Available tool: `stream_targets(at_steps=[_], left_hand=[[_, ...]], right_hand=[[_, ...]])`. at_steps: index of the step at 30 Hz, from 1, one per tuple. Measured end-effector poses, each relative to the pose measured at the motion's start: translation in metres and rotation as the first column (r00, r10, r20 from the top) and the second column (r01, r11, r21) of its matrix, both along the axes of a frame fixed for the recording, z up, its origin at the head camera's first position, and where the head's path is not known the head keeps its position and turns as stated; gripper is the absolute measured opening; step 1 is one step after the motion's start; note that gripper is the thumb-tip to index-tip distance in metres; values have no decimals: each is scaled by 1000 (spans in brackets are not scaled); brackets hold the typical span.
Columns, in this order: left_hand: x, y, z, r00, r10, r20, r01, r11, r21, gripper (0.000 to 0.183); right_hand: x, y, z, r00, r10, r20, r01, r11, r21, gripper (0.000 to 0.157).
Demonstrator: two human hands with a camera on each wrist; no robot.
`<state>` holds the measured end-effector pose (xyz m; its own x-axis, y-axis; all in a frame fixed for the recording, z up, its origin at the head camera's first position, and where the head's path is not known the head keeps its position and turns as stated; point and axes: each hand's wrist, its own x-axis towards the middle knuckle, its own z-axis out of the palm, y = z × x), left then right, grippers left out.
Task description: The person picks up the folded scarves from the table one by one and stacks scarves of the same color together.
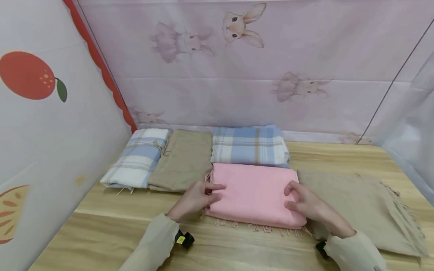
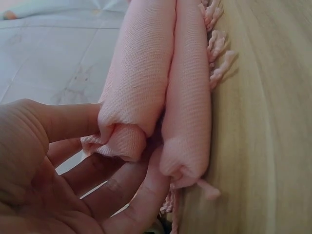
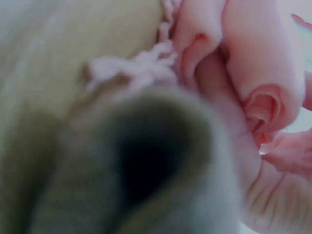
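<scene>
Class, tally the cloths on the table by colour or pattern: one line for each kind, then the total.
Plaid cloths: 2
Tan cloths: 2
Pink cloth: 1
Total: 5

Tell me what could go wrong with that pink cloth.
The left hand and right hand hold the pink cloth only at its ends, so it could come unfolded if lifted. The loose fringe along its near edge might get trapped underneath. Sliding it right could rumple the beige cloth there.
</scene>
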<state>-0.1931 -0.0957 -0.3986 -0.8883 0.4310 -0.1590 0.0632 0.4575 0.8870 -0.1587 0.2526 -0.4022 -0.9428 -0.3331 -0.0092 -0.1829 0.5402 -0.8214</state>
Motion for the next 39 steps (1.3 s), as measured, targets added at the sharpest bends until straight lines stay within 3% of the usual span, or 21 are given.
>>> stream_targets(at_steps=[20,25,28,31,34,36,39], left_hand=[[2,-3,-1,1000,0,6,0,1000,11,34],[2,1,8,997,-41,-68,38,998,-43,35],[7,8,18,972,-68,-226,37,990,-138,31],[11,16,29,905,-36,-423,-69,971,-230,24],[14,24,40,843,37,-536,-193,952,-238,19],[14,32,47,837,61,-544,-214,951,-224,18],[15,46,57,858,29,-513,-156,966,-206,19]], right_hand=[[-1,-2,-3,999,11,43,-9,999,-38,23],[-1,2,1,999,-11,41,12,1000,-19,22],[-1,11,9,997,13,82,-10,999,-34,18],[-1,21,20,989,37,146,-28,998,-63,16],[-2,33,31,984,19,175,-8,998,-61,21],[-2,42,38,988,-10,152,14,1000,-22,24],[-2,55,48,991,-58,121,52,997,52,28]])
